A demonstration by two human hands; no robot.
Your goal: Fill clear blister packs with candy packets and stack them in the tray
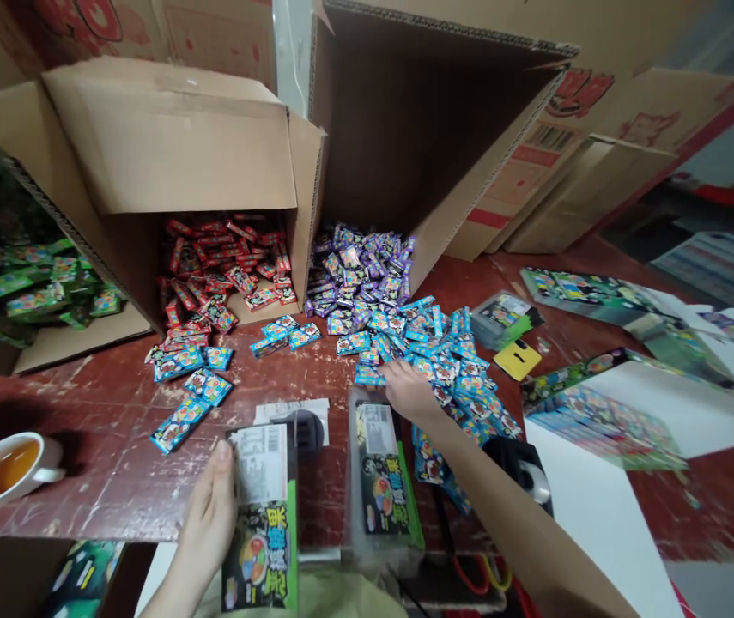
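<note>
My left hand [212, 498] is wrapped round the left side of a clear plastic box with a black and green label [260, 515], held upright near the table's front edge. My right hand [405, 386] reaches to the near left side of a pile of blue candy packets [463, 369]; its fingertips touch the packets, and what they grip is hidden. Under my right forearm's left side stands a second clear box with the same label [383, 481]. Purple packets [367, 266] lie behind the blue ones, in the mouth of a large carton [392, 112].
Red packets [231, 257] spill from a middle carton [192, 154], green packets [51, 283] fill a left one. A teacup [12, 468] stands front left. A yellow card [518, 360], a tape dispenser [530, 476] and printed sheets [604, 412] lie right. Loose blue packets [179, 421] lie centre left.
</note>
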